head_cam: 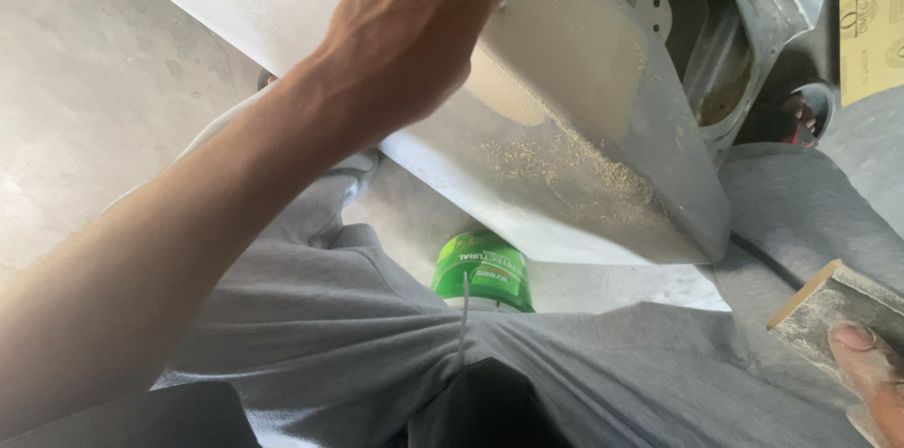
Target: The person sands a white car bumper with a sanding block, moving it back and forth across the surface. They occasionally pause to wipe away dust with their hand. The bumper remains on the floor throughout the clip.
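Observation:
My left hand (405, 34) rests palm down on a large pale grey body panel (603, 62) that lies tilted across my knees. Its fingers spread over the panel's upper surface beside a tan patch of filler (504, 95). Sanding dust (565, 170) covers the panel's lower slope. At the bottom right corner my right hand (871, 368) shows only a thumb and part of the palm, gripping a dusty sanding block (833, 312) held away from the panel.
A green can (482, 269) stands on the concrete floor (94, 81) between my legs, under the panel. My grey trousers (358, 335) fill the lower frame. A yellow sheet of sandpaper (871, 15) lies at the top right, next to a foot in a sandal (800, 119).

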Tool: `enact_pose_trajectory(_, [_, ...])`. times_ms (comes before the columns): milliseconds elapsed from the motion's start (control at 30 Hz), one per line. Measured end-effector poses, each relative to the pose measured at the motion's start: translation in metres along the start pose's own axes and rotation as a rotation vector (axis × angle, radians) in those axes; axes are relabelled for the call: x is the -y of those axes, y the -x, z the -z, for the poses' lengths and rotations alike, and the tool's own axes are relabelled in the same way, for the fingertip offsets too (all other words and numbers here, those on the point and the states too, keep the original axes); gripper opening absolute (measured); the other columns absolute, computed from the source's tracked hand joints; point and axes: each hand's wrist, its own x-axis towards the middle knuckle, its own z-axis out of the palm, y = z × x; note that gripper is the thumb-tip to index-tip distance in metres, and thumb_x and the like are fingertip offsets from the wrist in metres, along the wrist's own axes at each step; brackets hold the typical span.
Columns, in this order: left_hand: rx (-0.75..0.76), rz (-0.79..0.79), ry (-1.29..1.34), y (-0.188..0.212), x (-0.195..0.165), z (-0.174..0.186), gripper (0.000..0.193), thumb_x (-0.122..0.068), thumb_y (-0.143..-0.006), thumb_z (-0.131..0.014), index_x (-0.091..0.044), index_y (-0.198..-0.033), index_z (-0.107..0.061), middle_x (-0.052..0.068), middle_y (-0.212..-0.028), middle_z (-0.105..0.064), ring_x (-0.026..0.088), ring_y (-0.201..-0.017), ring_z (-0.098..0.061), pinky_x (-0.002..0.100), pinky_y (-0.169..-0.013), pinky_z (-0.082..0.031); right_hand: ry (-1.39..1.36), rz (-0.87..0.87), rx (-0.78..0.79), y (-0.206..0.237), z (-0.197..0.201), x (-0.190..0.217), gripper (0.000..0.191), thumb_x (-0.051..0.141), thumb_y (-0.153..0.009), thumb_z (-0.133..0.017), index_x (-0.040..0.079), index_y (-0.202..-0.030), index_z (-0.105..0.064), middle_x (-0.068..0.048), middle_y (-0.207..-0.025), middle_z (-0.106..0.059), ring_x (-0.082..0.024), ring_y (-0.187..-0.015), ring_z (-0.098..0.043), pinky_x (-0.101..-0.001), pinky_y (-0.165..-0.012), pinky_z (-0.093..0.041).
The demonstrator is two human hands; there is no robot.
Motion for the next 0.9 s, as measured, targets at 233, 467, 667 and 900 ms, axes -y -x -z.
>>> enact_pose_trajectory(233, [-0.018,0.024,-0.066,0.0,0.007,0.005,0.017,0.007,-0.096,-0.065,-0.001,-0.104,-0.078,0.02,-0.127,-0.063,0.034,-0.124,-0.053,0.055,-0.096,-0.041,0.002,0.003,-0.005,0.0,0.001,0.001,0.035,0.024,-0.095,-0.062,0.018,-0.129,-0.067,-0.017,-0.111,-0.074,-0.026,-0.087,-0.071,-0.0383,-0.075,-0.058])
enact_pose_trajectory(467, [0.026,0.018,-0.113,-0.001,0.008,0.005,0.014,0.007,-0.095,-0.066,0.001,-0.1,-0.078,0.02,-0.122,-0.064,0.034,-0.119,-0.057,0.053,-0.092,-0.043,0.0,0.002,-0.001,0.001,0.001,0.001,0.036,0.024,-0.095,-0.062,0.017,-0.13,-0.067,-0.017,-0.111,-0.074,-0.025,-0.086,-0.071,-0.0377,-0.074,-0.058])
enact_pose_trajectory(667, [-0.059,-0.048,-0.068,-0.002,-0.006,-0.001,0.017,0.001,-0.096,-0.067,-0.01,-0.1,-0.08,0.023,-0.136,-0.06,0.036,-0.133,-0.05,0.06,-0.11,-0.034,-0.002,0.0,-0.001,0.0,0.001,0.002,0.037,0.023,-0.096,-0.062,0.017,-0.132,-0.066,-0.017,-0.111,-0.074,-0.025,-0.085,-0.071,-0.0373,-0.074,-0.058])
enact_pose_trajectory(900, [0.032,0.016,-0.052,-0.004,-0.009,0.0,0.015,-0.003,-0.097,-0.067,-0.008,-0.103,-0.08,0.023,-0.135,-0.06,0.034,-0.132,-0.05,0.06,-0.107,-0.037,0.0,0.006,0.003,-0.001,0.002,0.002,0.037,0.023,-0.096,-0.062,0.017,-0.133,-0.065,-0.017,-0.11,-0.074,-0.024,-0.084,-0.071,-0.0367,-0.073,-0.058])
